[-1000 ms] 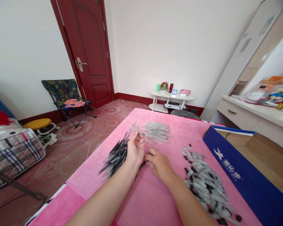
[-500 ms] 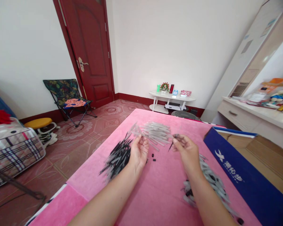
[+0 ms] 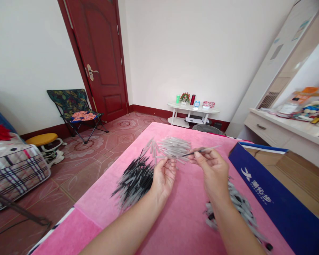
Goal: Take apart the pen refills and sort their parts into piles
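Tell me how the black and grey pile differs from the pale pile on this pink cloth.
The dark pile mixes black and grey; the pale pile looks whitish-grey throughout.
The dark pile looks larger than the pale pile.
The dark pile sits beside the left hand; the pale pile lies beyond it.
Both contain thin sticks.

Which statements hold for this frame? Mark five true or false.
1. The right hand holds a thin stick. True.
2. The dark pile lies right of the left hand. False: it lies left of it.
3. The cloth is pink. True.
4. The open box is green outside. False: it is blue.
5. The folding chair stands near the red door. True.
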Demonstrator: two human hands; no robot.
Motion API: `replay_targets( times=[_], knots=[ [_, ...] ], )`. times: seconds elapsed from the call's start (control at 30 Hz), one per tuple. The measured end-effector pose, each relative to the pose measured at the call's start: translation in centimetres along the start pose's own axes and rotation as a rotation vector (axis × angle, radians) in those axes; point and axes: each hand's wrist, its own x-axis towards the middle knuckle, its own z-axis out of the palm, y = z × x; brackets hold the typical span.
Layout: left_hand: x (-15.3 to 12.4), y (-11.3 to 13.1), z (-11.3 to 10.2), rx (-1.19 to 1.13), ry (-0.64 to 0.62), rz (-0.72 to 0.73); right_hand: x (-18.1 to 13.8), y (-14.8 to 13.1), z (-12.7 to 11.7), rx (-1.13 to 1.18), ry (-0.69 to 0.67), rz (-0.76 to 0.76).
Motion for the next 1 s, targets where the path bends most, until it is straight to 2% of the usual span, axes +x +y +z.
replay_targets(
  times=[0.27, 0.37, 0.5, 0.63, 0.77, 0.87, 1.0],
  knots=[
    [-0.5, -0.3, 0.0, -0.042, -0.01, -0.089, -0.3, 0.8, 0.2, -0.089, -0.015, -0.038],
    [-0.8, -0.4, 0.2, -0.008, -0.048, -0.118, -0.1, 1.1, 0.2, -0.147, -0.082, -0.048],
    [-0.7, -0.2, 0.1, -0.026, -0.03, -0.119, 1.1, 1.1, -1.6, -0.255, -0.225, 0.105],
    [-0.7, -0.3, -0.2, -0.042, -0.021, -0.15, 2.8, 1.5, -6.2, -0.547, -0.259, 0.175],
    [-1.9, -1.7, -0.6, -0.021, -0.109, -0.32, 3.4, 2.8, -10.0, -0.925, -0.484, 0.254],
    [-3.1, -3.0, -1.1, 0.019, -0.167, -0.488, 2.8, 3.4, -10.1, -1.127, -0.545, 0.317],
    [-3.5, -3.8, -2.1, 0.125, -0.21, -0.635, 1.8, 3.5, -8.5, -1.427, -0.509, 0.433]
  ],
)
